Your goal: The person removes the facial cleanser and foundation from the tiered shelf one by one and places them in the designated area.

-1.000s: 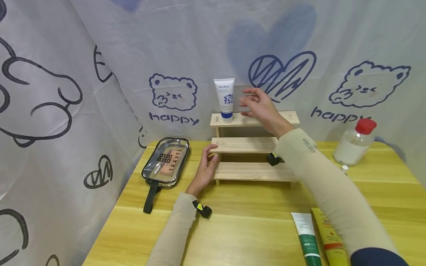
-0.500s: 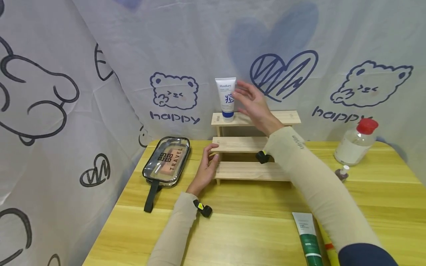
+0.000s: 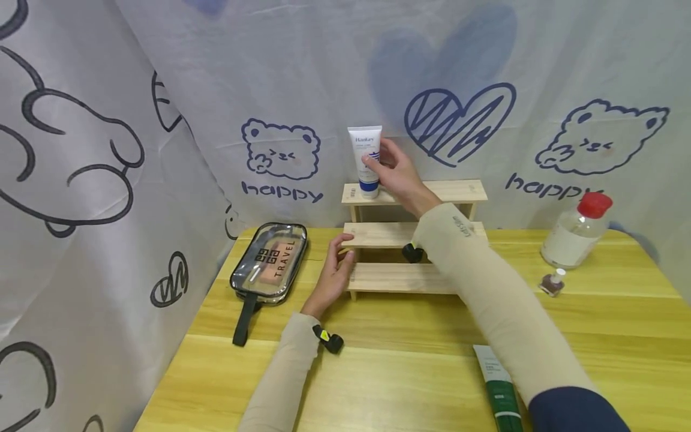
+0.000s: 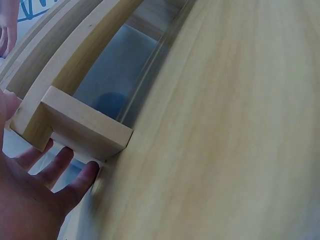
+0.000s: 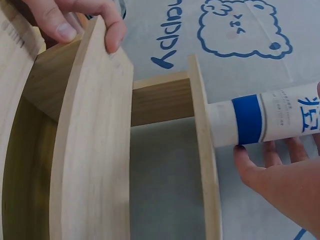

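Observation:
A white squeeze tube (image 3: 364, 141) with a blue band stands cap down at the left end of the top tier of a wooden three-tier rack (image 3: 405, 277). My right hand (image 3: 400, 177) grips it from the right, thumb across its front and fingers behind. In the right wrist view, the tube's cap end (image 5: 224, 124) meets the top board. My left hand (image 3: 333, 279) holds the rack's left end, with fingertips at the middle board and thumb by the lowest one. The left wrist view shows that hand's fingers (image 4: 82, 182) against the end support (image 4: 85, 122).
Left of the rack lies a clear travel pouch (image 3: 270, 264) with a black strap. At the right stand a red-capped bottle (image 3: 573, 237) and a small white-capped bottle (image 3: 553, 283). A green-and-white tube (image 3: 499, 384) lies in front, partly under the right sleeve (image 3: 502, 306).
My right hand has moved left to the blue-banded tube and closed its fingers and thumb on it. The right sleeve now hides the yellow tube. My left hand stays at the rack.

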Demonstrator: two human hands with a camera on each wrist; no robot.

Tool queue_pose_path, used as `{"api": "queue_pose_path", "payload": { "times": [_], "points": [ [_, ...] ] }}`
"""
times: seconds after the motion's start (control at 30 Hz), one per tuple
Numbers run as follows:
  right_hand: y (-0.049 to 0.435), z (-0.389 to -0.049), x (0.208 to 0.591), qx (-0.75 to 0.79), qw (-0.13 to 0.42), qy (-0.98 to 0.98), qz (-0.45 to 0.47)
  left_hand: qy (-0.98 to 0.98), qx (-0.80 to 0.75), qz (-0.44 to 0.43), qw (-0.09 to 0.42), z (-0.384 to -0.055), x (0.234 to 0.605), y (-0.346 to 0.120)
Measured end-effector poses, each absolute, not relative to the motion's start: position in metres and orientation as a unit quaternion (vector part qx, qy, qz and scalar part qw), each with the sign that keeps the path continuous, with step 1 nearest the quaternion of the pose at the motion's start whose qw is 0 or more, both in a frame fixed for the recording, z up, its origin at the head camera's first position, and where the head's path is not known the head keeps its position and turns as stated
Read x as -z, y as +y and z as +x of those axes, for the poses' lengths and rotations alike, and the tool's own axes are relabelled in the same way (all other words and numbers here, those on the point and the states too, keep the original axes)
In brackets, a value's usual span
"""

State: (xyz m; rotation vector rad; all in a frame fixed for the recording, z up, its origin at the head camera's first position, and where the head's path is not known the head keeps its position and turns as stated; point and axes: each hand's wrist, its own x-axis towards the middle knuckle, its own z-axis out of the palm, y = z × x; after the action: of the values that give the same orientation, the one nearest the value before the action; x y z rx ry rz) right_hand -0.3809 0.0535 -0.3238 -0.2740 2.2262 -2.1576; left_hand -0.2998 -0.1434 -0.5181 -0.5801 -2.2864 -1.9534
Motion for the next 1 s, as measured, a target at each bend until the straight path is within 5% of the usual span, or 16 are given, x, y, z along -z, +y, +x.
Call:
{"api": "queue_pose_path", "payload": {
  "times": [1.0],
  "points": [
    [0.047,-0.371,0.354,0.646,-0.052,0.749,-0.140,-0.747,0.633,-0.196,0.053,-0.297,0.519,-0.144]
  ]
}}
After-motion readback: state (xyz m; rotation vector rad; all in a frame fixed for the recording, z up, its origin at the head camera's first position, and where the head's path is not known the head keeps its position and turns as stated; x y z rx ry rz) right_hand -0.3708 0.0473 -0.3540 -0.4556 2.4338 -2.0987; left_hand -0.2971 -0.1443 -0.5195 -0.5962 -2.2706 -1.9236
